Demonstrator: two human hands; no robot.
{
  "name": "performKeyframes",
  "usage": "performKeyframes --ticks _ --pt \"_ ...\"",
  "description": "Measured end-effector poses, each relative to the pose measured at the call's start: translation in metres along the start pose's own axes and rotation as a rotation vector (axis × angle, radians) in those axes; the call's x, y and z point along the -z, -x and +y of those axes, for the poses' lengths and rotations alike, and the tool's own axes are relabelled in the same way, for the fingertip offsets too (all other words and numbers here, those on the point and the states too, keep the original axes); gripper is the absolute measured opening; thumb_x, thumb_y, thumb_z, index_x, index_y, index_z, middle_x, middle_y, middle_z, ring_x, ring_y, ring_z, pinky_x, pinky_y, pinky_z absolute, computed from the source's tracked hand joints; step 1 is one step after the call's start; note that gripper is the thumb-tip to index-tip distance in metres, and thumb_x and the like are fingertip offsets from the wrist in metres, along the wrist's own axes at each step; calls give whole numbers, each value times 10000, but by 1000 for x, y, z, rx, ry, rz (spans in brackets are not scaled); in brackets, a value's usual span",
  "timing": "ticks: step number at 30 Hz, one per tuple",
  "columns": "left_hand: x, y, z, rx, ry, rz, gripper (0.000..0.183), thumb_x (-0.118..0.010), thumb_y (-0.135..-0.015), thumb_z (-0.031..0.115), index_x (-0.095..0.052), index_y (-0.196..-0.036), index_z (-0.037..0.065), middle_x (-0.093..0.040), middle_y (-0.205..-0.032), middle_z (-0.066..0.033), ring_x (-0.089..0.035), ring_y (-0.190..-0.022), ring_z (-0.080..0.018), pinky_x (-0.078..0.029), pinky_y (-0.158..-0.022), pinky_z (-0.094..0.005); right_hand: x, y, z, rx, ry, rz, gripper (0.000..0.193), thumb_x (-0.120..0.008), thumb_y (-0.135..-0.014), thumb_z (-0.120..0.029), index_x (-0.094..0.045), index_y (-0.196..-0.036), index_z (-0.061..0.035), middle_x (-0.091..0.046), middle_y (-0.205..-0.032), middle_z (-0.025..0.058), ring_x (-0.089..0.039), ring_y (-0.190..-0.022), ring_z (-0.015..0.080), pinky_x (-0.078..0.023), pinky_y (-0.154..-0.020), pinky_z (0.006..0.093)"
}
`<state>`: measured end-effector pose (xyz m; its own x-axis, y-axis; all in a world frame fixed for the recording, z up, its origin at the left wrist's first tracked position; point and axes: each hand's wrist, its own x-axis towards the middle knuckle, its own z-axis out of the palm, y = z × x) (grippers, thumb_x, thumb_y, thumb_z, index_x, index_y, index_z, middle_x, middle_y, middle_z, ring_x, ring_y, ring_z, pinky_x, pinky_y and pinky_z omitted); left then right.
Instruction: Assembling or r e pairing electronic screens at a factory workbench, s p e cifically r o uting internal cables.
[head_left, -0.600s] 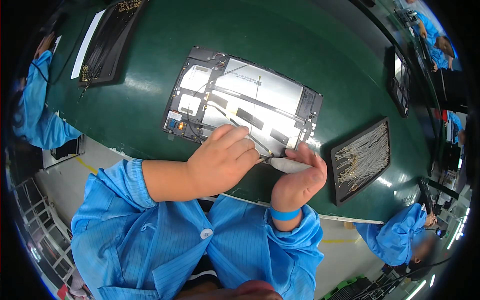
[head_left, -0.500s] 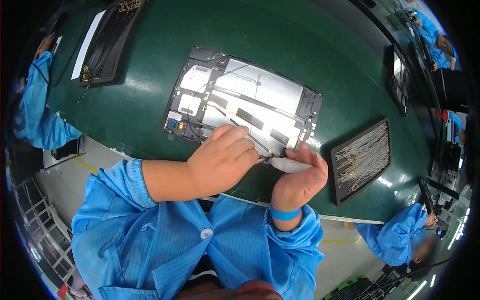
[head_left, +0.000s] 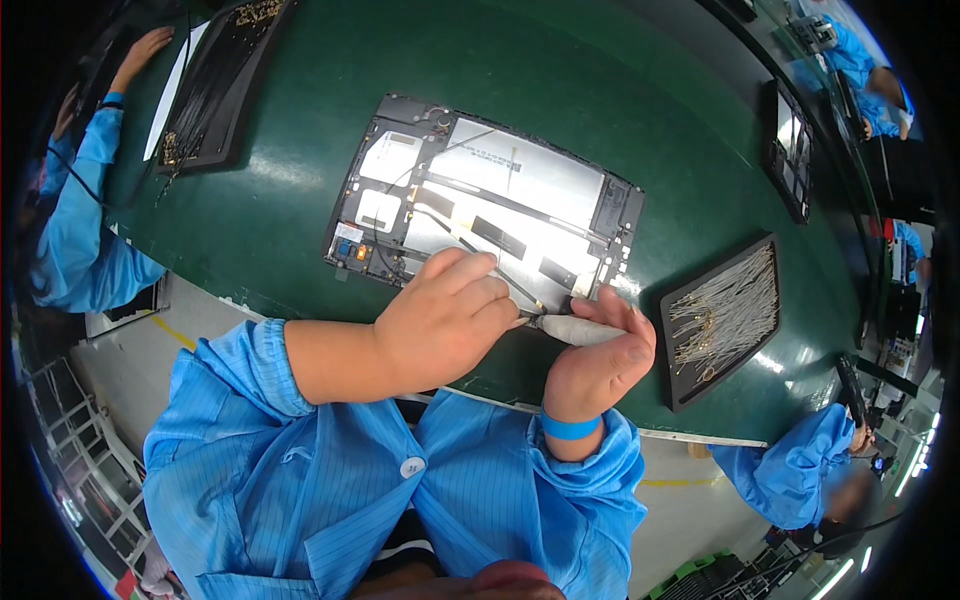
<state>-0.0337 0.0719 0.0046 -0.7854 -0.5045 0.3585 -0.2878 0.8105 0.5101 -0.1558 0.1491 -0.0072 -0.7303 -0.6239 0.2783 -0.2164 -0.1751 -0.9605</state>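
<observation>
An opened tablet [head_left: 618,215] lies on the green table, its silvery battery plates and dark frame facing up. My left hand [head_left: 440,320] is closed over its near edge, fingers bent together; what they pinch is hidden. A thin dark cable [head_left: 518,288] runs across the plates and passes beside those fingers. In my right hand [head_left: 610,350], at the tablet's near right corner, rests a tool with a white wrapped handle [head_left: 572,329]. Its narrow dark end points left and meets the fingertips of my left hand.
To the right, a black tray [head_left: 690,392] holds many pale cables with gold ends. Another black tray [head_left: 235,140] with dark cables stands far left, by a white sheet [head_left: 165,110]. A second tablet-like device [head_left: 793,150] lies far right. Co-workers in blue sit on both sides.
Both my hands and the tablet stay almost still. At the far left, a co-worker's arm has reached farther forward, beside the white sheet.
</observation>
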Motion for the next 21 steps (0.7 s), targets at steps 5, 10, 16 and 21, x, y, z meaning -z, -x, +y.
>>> performKeyframes --ticks 5,10,16,21 --pt "-1 4 1 2 9 3 196 -633 -598 88 -557 -776 54 -516 -829 -65 -459 -927 -263 -357 -785 -379 1 5 1 -4 -2 -1 376 -294 -859 -381 -393 -1030 -60 -542 -921 157 -540 -724 197 -452 -664 313" --pt "1 2 1 5 -5 -12 186 -626 -605 90 -558 -774 54 -515 -834 -64 -458 -929 -262 -357 -785 -379 1 4 3 38 31 -35 374 -294 -862 -375 -394 -1027 -54 -548 -895 160 -549 -724 206 -452 -665 317" --pt "2 -6 -2 1 13 -48 194 -619 -611 84 -550 -789 53 -518 -844 -71 -453 -934 -267 -349 -790 -389 -2 -4 1 152 -13 -123 351 -342 -855 -346 -432 -987 -33 -562 -842 166 -561 -753 234 -457 -653 329" --pt "6 -8 4 23 -72 -71 145 -568 -644 101 -552 -778 47 -525 -835 -70 -441 -924 -259 -330 -800 -377 4 -20 -17 211 350 -448 123 -531 -740 -158 -551 -783 -45 -563 -791 113 -537 -725 283 -437 -657 337"
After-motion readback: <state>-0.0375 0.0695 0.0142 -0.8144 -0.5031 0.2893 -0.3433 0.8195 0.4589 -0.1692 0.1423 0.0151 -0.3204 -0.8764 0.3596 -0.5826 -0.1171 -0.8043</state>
